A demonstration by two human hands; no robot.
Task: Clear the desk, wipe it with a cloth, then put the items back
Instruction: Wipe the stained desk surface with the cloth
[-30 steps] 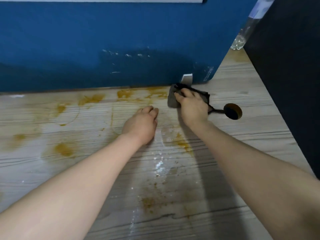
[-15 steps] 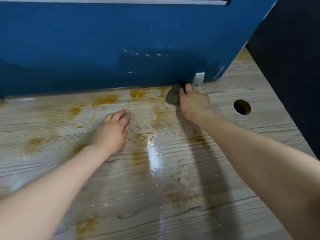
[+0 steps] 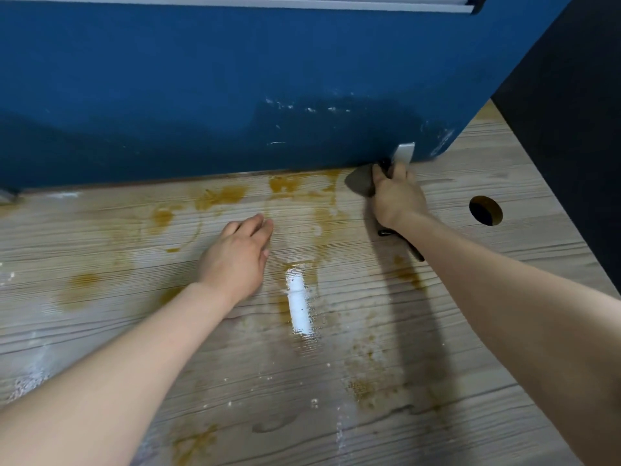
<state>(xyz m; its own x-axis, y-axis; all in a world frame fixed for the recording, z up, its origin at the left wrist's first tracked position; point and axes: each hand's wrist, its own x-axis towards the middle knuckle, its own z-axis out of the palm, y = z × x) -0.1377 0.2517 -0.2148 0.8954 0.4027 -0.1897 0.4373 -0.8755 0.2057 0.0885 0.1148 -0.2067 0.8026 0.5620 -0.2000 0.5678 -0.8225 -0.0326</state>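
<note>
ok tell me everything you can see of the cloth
The cloth is dark grey, soft-looking and bunched, lying on the wooden desk at the foot of the blue partition, beside its metal bracket. The right hand grips it, covering most of it; a rounded fold sticks out to the hand's left, next to brown stains. A dark strip near the wrist may belong to it.

Blue partition [image 3: 235, 95] walling off the desk [image 3: 504, 297] just ahead of both hands, metal bracket [image 3: 403, 152] touching the right hand's [image 3: 398, 196] fingertips, open wet wood between and behind the hands, round cable hole [image 3: 485, 210] to its right, dark panel [image 3: 578, 129] beyond.
</note>
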